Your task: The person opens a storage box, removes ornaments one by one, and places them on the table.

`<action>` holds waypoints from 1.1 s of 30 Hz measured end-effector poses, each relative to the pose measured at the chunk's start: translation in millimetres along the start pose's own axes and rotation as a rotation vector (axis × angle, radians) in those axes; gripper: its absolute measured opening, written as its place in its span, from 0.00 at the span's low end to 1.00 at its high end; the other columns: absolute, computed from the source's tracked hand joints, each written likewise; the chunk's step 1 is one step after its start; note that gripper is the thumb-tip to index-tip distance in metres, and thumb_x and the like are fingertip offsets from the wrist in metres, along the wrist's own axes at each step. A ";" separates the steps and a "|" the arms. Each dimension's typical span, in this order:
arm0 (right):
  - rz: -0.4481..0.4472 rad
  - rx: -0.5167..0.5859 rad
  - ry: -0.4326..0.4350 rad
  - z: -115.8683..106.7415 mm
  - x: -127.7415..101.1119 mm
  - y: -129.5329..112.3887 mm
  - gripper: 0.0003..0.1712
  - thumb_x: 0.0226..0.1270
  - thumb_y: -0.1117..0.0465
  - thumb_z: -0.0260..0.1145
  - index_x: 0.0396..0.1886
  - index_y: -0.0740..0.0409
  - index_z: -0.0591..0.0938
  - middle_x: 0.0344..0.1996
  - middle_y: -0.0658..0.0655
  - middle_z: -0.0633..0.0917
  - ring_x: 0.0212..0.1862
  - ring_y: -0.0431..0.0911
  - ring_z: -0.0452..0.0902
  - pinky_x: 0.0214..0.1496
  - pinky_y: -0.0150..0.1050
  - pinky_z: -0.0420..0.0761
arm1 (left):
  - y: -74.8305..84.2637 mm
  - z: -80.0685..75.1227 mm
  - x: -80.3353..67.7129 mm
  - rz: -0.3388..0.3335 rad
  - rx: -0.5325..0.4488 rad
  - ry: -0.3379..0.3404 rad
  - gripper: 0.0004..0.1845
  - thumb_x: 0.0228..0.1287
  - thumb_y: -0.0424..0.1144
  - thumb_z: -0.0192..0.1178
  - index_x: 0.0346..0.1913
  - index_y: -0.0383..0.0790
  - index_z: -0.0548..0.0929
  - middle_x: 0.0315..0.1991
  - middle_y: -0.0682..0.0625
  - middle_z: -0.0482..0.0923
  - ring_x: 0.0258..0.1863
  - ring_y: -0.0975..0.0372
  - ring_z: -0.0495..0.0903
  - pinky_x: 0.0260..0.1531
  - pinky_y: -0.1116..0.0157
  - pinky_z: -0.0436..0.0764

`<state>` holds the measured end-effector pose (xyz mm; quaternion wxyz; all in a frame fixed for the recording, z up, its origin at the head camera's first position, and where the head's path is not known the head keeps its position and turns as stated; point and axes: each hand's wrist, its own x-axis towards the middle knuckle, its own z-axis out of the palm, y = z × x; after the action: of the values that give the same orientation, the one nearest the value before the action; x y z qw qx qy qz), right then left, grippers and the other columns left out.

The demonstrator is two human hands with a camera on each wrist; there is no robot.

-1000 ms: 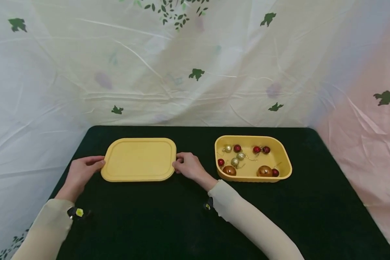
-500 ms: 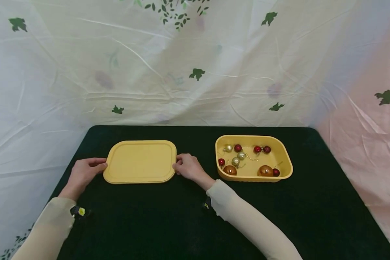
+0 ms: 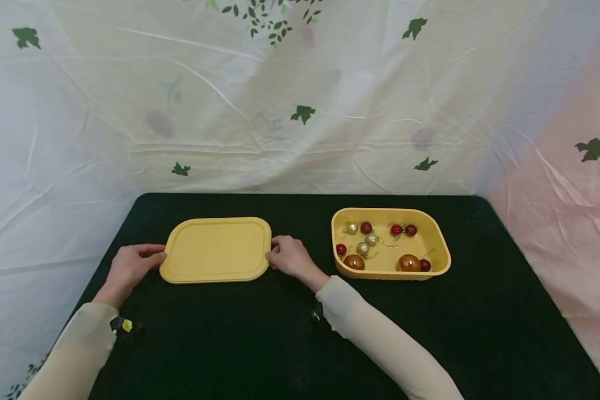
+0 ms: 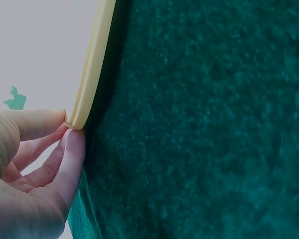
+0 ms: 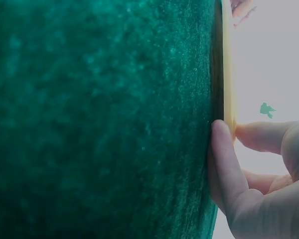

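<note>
A yellow rectangular lid (image 3: 215,250) with rounded corners lies level over the left half of the dark green tabletop. At its left end my left hand (image 3: 131,269) pinches the rim between thumb and fingers; the left wrist view shows the lid's edge (image 4: 93,69) held at the fingertips. My right hand (image 3: 294,256) pinches the opposite end, with its thumb and index finger on either side of the rim (image 5: 229,74) in the right wrist view. Right of that hand stands a yellow open box (image 3: 390,275) holding small Christmas baubles (image 3: 362,249) in red, gold and amber.
The dark green cloth-covered table (image 3: 300,344) ends at a pale curtain (image 3: 250,111) with green leaf shapes, which hangs behind and along both sides. A black wrist strap (image 3: 125,325) shows at the left sleeve.
The lid has come slightly toward me, and its left end has shifted a little right along with my left hand. My right hand stays almost in place. The box and baubles look unmoved.
</note>
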<state>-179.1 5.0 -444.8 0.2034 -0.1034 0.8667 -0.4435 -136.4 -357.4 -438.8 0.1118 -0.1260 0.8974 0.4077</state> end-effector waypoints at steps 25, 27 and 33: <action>-0.140 0.010 0.089 -18.4 -37.6 -3.1 0.29 0.77 0.52 0.63 0.72 0.59 0.74 0.54 0.55 0.84 0.48 0.46 0.83 0.48 0.44 0.84 | 52.1 32.7 -25.8 0.356 0.097 0.346 0.27 0.80 0.47 0.52 0.70 0.31 0.75 0.68 0.30 0.69 0.65 0.38 0.69 0.62 0.35 0.71; -0.191 0.038 0.113 -23.7 -49.8 -3.7 0.28 0.77 0.52 0.63 0.72 0.57 0.75 0.57 0.54 0.84 0.54 0.46 0.82 0.55 0.46 0.83 | 65.0 42.7 -31.3 0.430 0.080 0.375 0.27 0.80 0.48 0.53 0.71 0.33 0.74 0.71 0.32 0.67 0.68 0.38 0.67 0.64 0.35 0.68; -0.291 0.066 0.197 -43.8 -87.7 -2.5 0.27 0.78 0.51 0.63 0.71 0.52 0.76 0.61 0.50 0.83 0.59 0.43 0.80 0.62 0.46 0.80 | 97.6 71.4 -43.7 0.609 0.036 0.396 0.30 0.78 0.48 0.55 0.74 0.35 0.70 0.77 0.38 0.62 0.77 0.42 0.57 0.72 0.36 0.58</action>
<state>-120.0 67.0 -397.0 0.0542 -0.1771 0.8432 -0.5046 -119.2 -235.2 -402.8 -0.1886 0.0725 0.9050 0.3744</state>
